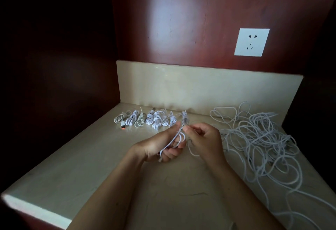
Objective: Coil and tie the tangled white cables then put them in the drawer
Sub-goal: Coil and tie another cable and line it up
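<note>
— The hands first: what does the left hand (163, 147) hold?
— A cable (179, 138). The person's fingers are curled round a few white loops of it, the thumb pointing up and away from the body.
— And the right hand (203, 140)?
— It pinches a strand of the same cable between thumb and forefinger, just at the top of the loops. The two hands meet there, fingertips nearly touching, above the middle of the worktop (87, 168). A loose length of the cable hangs in a bend under the right hand.
— Where are the other cables?
— To the right lies the tangle (260, 138), a wide heap of white loops spread over the worktop, with strands trailing toward the near right corner. Whether the held cable runs into it cannot be told.
— Anything already tied?
— Yes. A row of small white coils (154, 119) lies along the back of the worktop, just beyond the hands, side by side. At the left end of the row a plug (123, 126) with an orange tip lies flat.
— And behind that?
— A pale upstand (200, 88) runs along the back edge. Above it is a dark red wall (181, 20) with a white socket (251, 42) at the upper right.
</note>
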`<state>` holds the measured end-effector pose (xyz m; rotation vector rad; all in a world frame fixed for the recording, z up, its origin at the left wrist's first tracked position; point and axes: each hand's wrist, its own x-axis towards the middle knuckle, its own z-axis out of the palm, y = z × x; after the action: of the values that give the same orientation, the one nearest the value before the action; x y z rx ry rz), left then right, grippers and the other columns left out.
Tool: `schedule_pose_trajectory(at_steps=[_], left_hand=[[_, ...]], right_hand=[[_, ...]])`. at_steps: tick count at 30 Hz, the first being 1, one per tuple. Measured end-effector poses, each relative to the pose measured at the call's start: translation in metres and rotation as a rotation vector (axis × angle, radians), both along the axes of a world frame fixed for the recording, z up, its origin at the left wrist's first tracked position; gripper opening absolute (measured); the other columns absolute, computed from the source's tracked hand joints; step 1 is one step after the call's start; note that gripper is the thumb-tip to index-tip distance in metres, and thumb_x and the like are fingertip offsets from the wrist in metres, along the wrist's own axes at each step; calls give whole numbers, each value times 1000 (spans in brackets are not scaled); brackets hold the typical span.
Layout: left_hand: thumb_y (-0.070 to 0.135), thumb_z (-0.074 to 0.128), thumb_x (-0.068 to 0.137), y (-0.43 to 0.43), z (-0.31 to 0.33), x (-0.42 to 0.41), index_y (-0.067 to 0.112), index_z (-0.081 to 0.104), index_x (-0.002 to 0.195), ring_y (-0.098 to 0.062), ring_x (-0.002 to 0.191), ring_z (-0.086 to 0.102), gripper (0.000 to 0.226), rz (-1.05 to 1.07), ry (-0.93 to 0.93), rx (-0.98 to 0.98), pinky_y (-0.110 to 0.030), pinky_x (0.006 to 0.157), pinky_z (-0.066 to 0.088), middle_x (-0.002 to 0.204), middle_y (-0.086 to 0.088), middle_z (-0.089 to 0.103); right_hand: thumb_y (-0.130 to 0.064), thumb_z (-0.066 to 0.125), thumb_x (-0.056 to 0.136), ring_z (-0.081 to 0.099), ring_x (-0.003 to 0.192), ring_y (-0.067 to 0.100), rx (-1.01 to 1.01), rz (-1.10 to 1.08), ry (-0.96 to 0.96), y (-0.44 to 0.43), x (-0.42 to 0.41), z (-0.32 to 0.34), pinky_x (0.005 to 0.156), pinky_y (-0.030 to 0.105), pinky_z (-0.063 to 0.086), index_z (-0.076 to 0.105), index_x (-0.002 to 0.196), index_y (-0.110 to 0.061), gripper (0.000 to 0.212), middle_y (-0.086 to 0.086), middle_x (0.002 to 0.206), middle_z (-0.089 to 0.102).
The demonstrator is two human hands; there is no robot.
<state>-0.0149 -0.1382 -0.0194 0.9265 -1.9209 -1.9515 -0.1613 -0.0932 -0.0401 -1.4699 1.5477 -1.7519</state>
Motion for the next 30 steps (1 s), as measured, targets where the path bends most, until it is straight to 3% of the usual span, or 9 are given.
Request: schedule_pose_trajectory(at_steps=[6,10,14,16,19,22,24,28,30], left_hand=[[65,35,94,3,-1,2,22,39,68,-5,40,16,51,-4,-10,-87,-14,37,13,50,6,25],[53,29,101,1,-3,0,20,38,69,-8,42,20,47,72,18,-181,-16,38,18,51,5,27],[52,28,103,-3,-5,0,13,53,77,-9,41,30,53,181,64,-325,-19,40,29,55,1,38],[60,31,99,-6,-7,0,3,59,85,-13,42,33,65,250,61,-397,-22,42,31,60,-10,42],[45,30,105,-8,-8,-2,9,65,95,-11,43,35,51,364,175,-431,-21,43,31,62,-6,50],[37,29,106,-12,-10,-5,5,65,106,-11,43,38,48,518,294,-407,-21,44,32,70,-4,59],[37,29,106,-13,-12,-6,12,68,104,-11,47,44,46,593,356,-353,-19,45,35,79,-5,65],[37,28,106,-11,-11,-11,13,65,96,-13,75,69,46,628,547,-60,-22,67,53,83,-2,75],[37,27,106,-13,-10,-13,10,60,90,-19,76,72,45,661,625,59,-30,72,56,77,-6,74]], right_hand=[[-13,76,81,49,56,8,16,-1,-25,-4,0,-1,61,30,42,70,67,-18,16,-1,56,59],[-11,69,86,57,61,5,2,-7,7,-3,0,-2,64,27,46,72,74,-17,14,-4,64,67],[-33,57,86,62,67,8,11,20,124,-2,2,-4,69,31,50,66,72,-23,20,-7,66,67],[-28,57,87,63,70,6,13,-15,138,-3,4,-7,70,29,49,64,76,-28,13,-9,70,67],[-14,57,87,64,77,6,-5,-76,162,-1,5,-8,72,30,50,63,89,-32,19,-13,81,69],[-14,62,87,66,80,8,-10,-83,255,3,7,-9,74,34,53,57,90,-35,22,-13,84,69],[-21,62,85,67,81,9,1,-70,320,4,9,-11,75,35,53,55,92,-36,18,-12,84,71],[-24,61,83,67,80,10,29,-42,395,4,12,-16,72,38,54,61,89,-29,8,-11,82,71],[-26,60,82,67,78,13,42,-51,439,4,11,-16,70,38,53,64,86,-26,6,-9,80,71]])
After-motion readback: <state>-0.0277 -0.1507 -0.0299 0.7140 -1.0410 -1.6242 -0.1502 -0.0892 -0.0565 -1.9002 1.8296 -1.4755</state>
